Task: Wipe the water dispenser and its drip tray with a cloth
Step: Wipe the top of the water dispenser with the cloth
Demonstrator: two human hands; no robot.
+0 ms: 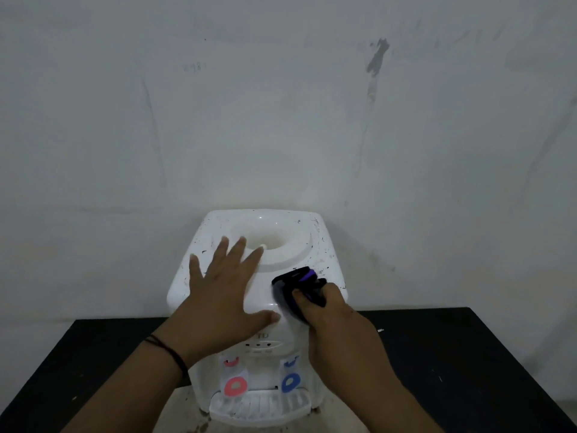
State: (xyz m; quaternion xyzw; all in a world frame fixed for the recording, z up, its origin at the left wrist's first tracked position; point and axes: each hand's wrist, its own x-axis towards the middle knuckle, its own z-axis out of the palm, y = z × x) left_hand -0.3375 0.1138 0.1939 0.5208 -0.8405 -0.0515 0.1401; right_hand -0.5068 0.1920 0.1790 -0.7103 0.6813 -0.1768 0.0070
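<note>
A white tabletop water dispenser (281,232) stands against the wall, its top speckled with dark marks around a round bottle well. My left hand (223,292) lies flat on the top left of it, fingers spread. My right hand (327,310) grips a dark cloth with purple stripes (296,281) and presses it on the dispenser's front right top edge. Below are a red tap (235,385) and a blue tap (290,382), and under them the white slotted drip tray (260,407).
The dispenser sits on a black table (452,370) whose right edge slopes toward the lower right. A stained white wall (281,104) stands right behind it. Pale dusty smears lie on the table around the dispenser's base.
</note>
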